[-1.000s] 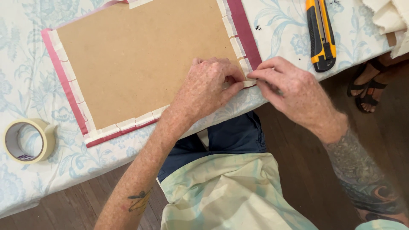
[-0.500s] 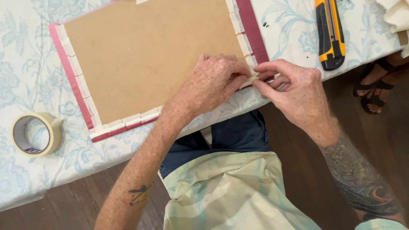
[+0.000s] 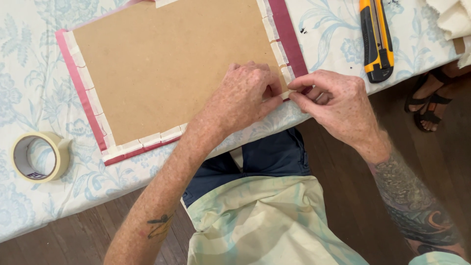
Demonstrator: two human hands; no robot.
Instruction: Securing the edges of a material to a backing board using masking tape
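The left hand (image 3: 245, 95) presses flat on the near right corner of the brown hardboard panel (image 3: 167, 64) lying on the floral tablecloth (image 3: 29, 88), while the right hand (image 3: 331, 98) pinches what looks like a cream masking-tape strip (image 3: 287, 93) — partly hidden. If the pinch slips, the strip could crease or land skewed across the pink frame edge (image 3: 287, 32).

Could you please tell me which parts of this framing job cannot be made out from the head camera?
- Near right corner of the brown backing board: covered by the left hand and right hand, so the tape there is hidden.
- Board's far edge: cut off by the top of the picture.
- Yellow utility knife: its far end is cut off at the top.
- Cream cloth: mostly out of frame at the right.
- Masking tape roll: inner print too small to tell.
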